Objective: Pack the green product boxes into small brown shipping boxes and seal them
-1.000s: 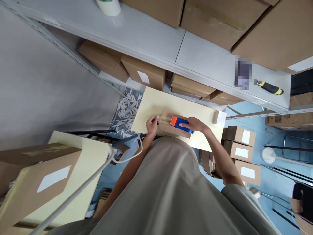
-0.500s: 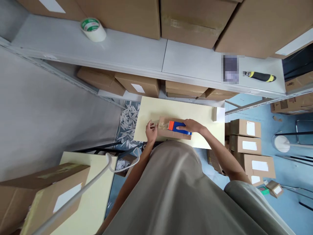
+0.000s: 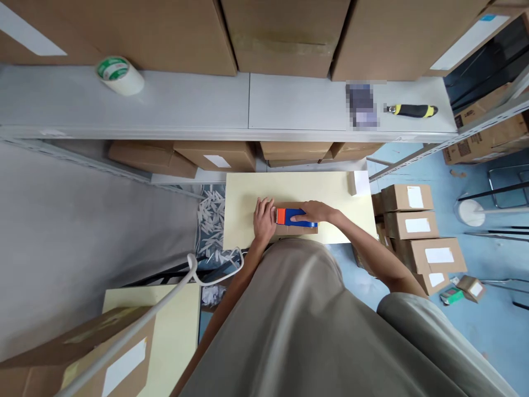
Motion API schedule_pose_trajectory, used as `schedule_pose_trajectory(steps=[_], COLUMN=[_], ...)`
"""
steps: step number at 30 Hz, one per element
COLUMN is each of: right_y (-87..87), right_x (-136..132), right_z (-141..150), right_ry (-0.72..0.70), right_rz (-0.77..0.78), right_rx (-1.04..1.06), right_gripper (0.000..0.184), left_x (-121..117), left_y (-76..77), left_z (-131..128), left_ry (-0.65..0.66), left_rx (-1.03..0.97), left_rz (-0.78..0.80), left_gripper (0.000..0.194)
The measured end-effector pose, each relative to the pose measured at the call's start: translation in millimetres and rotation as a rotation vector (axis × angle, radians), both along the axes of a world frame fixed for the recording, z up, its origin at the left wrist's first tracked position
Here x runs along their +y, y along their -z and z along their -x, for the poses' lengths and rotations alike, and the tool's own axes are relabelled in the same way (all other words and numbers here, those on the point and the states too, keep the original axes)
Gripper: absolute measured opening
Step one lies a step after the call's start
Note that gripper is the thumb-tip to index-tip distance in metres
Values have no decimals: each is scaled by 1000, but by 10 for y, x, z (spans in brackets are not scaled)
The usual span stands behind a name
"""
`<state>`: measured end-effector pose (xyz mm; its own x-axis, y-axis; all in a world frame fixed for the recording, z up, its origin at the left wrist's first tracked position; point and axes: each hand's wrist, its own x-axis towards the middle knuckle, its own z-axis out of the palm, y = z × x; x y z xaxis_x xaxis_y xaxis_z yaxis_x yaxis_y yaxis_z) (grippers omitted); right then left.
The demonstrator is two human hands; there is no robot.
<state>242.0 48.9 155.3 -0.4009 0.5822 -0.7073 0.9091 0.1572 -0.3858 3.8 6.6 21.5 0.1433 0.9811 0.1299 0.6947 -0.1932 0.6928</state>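
Note:
A small cardboard box (image 3: 303,229) lies on the pale yellow tabletop (image 3: 242,190) close in front of my body. My right hand (image 3: 317,211) is wrapped round a blue tape dispenser (image 3: 295,215) with an orange front, which sits along the top of the box. At the box's left end rests my left hand (image 3: 263,221), fingers stretched out and pointing away from me, right beside the dispenser's orange end. Most of that end of the box is hidden under the hand and the dispenser.
On the grey shelf (image 3: 185,105) beyond the table are a tape roll (image 3: 124,77), a black-and-yellow utility knife (image 3: 413,111) and large cartons (image 3: 285,38). A white block (image 3: 359,183) stands at the table's right end. Stacked boxes (image 3: 409,226) stand on the right; a white curved rod (image 3: 165,300) crosses on the left.
The dispenser has slid left along the box to its left end, covering the tape strip seen before. My left hand has moved onto that end. The head view has shifted.

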Motion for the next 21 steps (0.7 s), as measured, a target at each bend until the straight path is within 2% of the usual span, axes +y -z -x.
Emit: schedule_pose_trajectory(steps=[3, 6, 10, 12, 14, 17, 21], right_y=[-30, -173, -462, -579, -635, -572, -273], right_x=[9, 0, -66, -113, -158, -198, -182], right_z=[-25, -196, -792, -1156, -1461, -1679, -1537], right_ry=[-10, 30, 233, 311, 341, 350, 317], right_rz=[7, 41, 341, 406, 401, 375, 322], right_rx=[19, 14, 80, 49, -30, -148, -301], right_gripper=[81, 82, 87, 87, 84, 79, 76], left_x=[-18, -23, 3, 23, 38, 47, 41], left_y=[-19, -46, -64, -61, -50, -23, -3], left_z=[-14, -38, -61, -65, -66, -60, -53], left_ry=[-16, -31, -53, -54, -47, -31, -11], left_rx=[0, -55, -148, -167, -162, -126, -78], left_rz=[19, 34, 73, 87, 89, 76, 53], left_gripper=[59, 55, 53, 54, 52, 52, 53])
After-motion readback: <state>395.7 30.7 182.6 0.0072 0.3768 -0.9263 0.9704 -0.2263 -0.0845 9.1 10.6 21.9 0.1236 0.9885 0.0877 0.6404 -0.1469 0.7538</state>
